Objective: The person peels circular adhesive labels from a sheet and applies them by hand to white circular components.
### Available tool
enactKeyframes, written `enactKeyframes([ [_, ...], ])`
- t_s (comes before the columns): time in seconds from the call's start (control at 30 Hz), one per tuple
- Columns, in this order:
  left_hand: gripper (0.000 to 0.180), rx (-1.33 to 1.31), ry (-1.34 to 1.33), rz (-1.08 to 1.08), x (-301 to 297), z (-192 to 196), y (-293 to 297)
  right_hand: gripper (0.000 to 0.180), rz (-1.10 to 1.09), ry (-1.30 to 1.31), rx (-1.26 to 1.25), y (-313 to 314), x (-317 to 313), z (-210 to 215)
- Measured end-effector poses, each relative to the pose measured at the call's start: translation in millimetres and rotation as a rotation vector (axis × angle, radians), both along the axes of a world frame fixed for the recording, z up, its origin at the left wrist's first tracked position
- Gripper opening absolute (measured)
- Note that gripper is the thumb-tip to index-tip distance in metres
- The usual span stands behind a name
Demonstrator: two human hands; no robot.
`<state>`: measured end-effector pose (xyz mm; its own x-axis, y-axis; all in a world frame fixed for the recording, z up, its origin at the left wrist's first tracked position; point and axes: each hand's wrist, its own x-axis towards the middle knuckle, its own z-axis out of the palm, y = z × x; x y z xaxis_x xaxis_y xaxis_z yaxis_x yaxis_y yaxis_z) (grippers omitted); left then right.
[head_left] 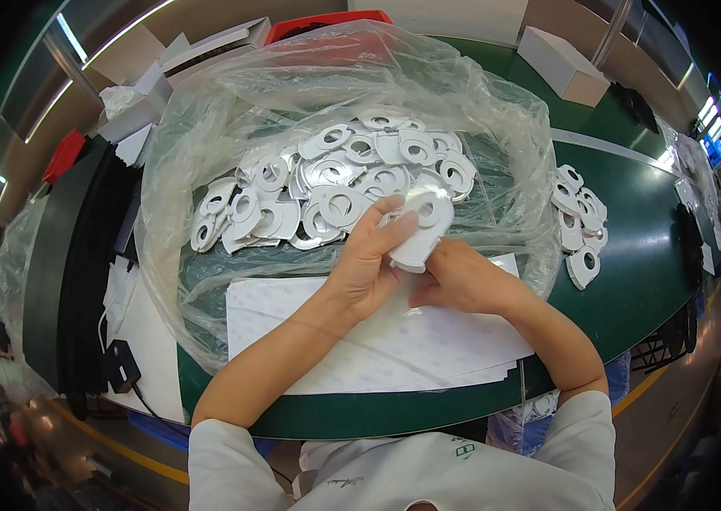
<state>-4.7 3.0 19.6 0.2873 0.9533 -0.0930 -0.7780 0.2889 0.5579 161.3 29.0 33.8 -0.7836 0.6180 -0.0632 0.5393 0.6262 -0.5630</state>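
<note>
A white plate-like part with a round hole (427, 213) is held up over the paper in front of the pile. My left hand (367, 260) is closed on its left side, thumb laid across the face. At its lower right edge is my right hand (467, 277), fingers curled in; what they pinch is hidden behind the part and the hand. Beyond my hands lies a loose pile of similar white and silvery holed parts (339, 207) on a spread clear plastic bag (510, 128). Beneath my wrists are stacked white sheets (360, 362).
A smaller group of holed parts (584, 266) sits on the green table (633, 289) at right. White boxes (561, 66) and a red bin (326, 25) stand at the back. Left are a long black panel (66, 272) and a black adapter (123, 364) with a cable.
</note>
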Motion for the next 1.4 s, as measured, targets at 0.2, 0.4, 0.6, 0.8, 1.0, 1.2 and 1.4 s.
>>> enactKeyframes([
  [0.2,0.025,-0.138,-0.083,0.160,6,-16,2,0.039,-0.012,-0.050,0.024,-5,2,4],
  [0.4,0.040,-0.055,-0.181,0.062,0,-12,5,0.027,-0.094,0.020,-0.009,-14,0,9],
  [0.6,0.050,-0.044,-0.216,0.088,-3,-28,7,0.026,-0.090,-0.022,0.169,-24,-1,5],
  [0.8,0.051,-0.082,-0.087,0.075,2,-23,5,0.020,-0.088,-0.115,0.475,-50,-5,-5],
  [1.0,0.049,-0.021,-0.052,0.043,-3,-36,9,0.022,0.046,-0.289,0.462,-86,-9,17],
  [1.2,0.059,-0.008,0.120,0.025,1,-29,6,0.013,0.190,0.219,-0.031,-64,-1,62],
  [1.4,0.066,0.000,0.224,-0.002,8,-20,2,0.011,-0.256,0.865,-0.127,10,-6,10],
])
